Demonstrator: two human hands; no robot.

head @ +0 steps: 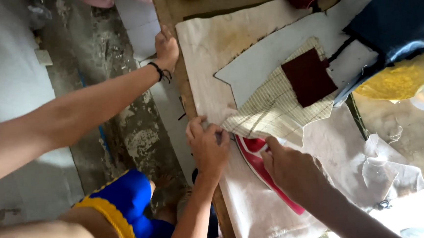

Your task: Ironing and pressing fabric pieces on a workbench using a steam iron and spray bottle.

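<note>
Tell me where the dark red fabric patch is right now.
In the head view, the dark red fabric patch lies right of centre on the checked beige cloth, just left of the dark blue material and above the red iron.

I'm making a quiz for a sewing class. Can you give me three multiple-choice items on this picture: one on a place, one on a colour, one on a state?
1. Where does the dark red patch lie?
A on the checked cloth
B on the floor
C under the iron

2. What colour is the iron?
A blue
B red
C green

3. What is the left hand doing?
A lying flat and open
B hanging off the table
C pinching the checked cloth's corner

Answers:
1 A: the patch sits on the checked cloth.
2 B: the iron's body under the right hand is red.
3 C: the fingers close on the cloth's corner.
</note>
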